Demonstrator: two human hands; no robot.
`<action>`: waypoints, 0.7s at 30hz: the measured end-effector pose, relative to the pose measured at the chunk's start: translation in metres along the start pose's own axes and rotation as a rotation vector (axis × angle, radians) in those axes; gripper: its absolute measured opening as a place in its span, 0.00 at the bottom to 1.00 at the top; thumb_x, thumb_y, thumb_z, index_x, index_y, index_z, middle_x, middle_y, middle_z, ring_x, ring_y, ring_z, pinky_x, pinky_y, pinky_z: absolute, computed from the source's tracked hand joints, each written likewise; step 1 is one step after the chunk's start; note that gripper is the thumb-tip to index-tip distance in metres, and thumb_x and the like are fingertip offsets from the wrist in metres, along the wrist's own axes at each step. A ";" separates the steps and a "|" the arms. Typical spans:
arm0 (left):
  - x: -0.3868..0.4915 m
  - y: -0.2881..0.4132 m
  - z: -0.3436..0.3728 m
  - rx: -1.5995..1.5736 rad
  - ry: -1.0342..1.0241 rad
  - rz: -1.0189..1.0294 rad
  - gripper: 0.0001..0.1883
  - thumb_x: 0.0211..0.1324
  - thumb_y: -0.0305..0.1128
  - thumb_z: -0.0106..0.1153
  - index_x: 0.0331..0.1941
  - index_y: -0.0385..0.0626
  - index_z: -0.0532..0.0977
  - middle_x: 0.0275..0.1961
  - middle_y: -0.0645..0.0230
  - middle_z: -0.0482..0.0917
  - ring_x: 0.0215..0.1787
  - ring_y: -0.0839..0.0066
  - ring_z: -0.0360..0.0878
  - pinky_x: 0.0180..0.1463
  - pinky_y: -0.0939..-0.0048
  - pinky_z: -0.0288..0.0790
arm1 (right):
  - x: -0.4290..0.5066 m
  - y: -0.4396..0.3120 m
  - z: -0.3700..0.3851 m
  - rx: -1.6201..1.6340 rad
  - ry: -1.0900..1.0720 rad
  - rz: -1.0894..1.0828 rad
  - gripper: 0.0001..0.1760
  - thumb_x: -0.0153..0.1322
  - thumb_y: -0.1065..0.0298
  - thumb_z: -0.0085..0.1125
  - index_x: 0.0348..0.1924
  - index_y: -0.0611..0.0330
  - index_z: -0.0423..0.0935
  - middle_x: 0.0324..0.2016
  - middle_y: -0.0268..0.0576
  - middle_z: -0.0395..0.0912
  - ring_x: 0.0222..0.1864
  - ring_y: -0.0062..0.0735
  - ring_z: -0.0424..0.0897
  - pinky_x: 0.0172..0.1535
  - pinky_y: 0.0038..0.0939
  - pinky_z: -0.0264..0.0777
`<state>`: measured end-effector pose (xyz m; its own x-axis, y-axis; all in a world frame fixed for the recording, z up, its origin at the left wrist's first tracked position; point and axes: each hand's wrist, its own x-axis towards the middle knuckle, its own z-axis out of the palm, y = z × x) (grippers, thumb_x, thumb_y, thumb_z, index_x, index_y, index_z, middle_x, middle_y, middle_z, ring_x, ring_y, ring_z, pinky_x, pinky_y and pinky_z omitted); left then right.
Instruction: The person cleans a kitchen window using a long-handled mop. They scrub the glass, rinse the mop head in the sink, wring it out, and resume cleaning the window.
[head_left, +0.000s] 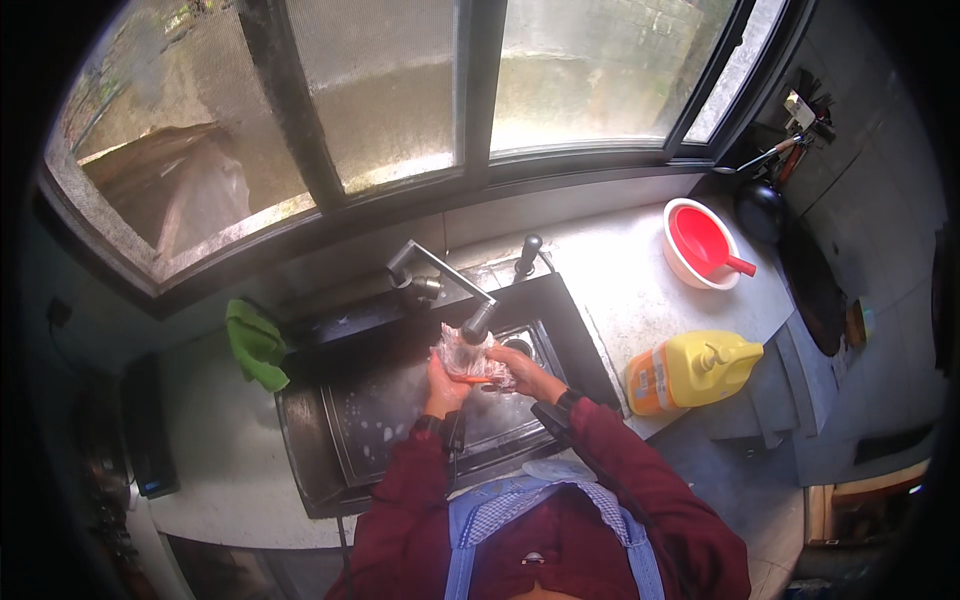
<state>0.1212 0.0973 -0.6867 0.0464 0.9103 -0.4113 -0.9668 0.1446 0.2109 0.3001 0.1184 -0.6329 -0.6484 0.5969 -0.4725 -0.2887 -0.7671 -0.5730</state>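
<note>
Over the dark kitchen sink, a crumpled whitish-pink cloth or mesh with an orange edge is held between both my hands, just under the faucet head. My left hand grips its left side, and my right hand grips its right side. Its exact kind cannot be told. Suds lie on the sink floor below my left hand. The sink drain shows partly behind my right hand.
A green cloth hangs at the sink's left corner. On the right counter stand a white basin holding a red dipper, and a yellow pump jug. A black-handled fixture rises behind the sink. A dark wok and utensils line the right wall.
</note>
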 end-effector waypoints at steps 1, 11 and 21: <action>0.004 0.000 -0.004 0.010 -0.022 -0.008 0.29 0.73 0.54 0.34 0.61 0.43 0.70 0.60 0.59 0.76 0.62 0.56 0.73 0.68 0.47 0.63 | 0.007 0.000 -0.004 -0.071 0.104 -0.054 0.21 0.73 0.71 0.56 0.59 0.54 0.70 0.48 0.42 0.81 0.43 0.32 0.84 0.42 0.36 0.81; 0.016 -0.002 -0.027 0.221 0.126 -0.183 0.17 0.66 0.42 0.58 0.54 0.49 0.74 0.49 0.65 0.81 0.46 0.65 0.82 0.46 0.56 0.79 | 0.019 0.015 0.028 -1.268 0.442 -0.693 0.09 0.62 0.71 0.60 0.36 0.58 0.81 0.37 0.50 0.79 0.42 0.49 0.80 0.46 0.41 0.74; 0.023 0.003 -0.070 0.582 0.136 -0.146 0.18 0.65 0.49 0.52 0.48 0.47 0.75 0.39 0.63 0.81 0.36 0.65 0.81 0.36 0.61 0.77 | 0.002 0.012 0.073 -1.549 0.162 -0.615 0.20 0.67 0.50 0.59 0.42 0.57 0.76 0.43 0.54 0.74 0.44 0.60 0.77 0.45 0.49 0.74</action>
<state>0.1019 0.0914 -0.7578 0.0987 0.8128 -0.5741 -0.6548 0.4874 0.5776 0.2440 0.0931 -0.5914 -0.6078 0.7921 0.0555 0.5294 0.4563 -0.7152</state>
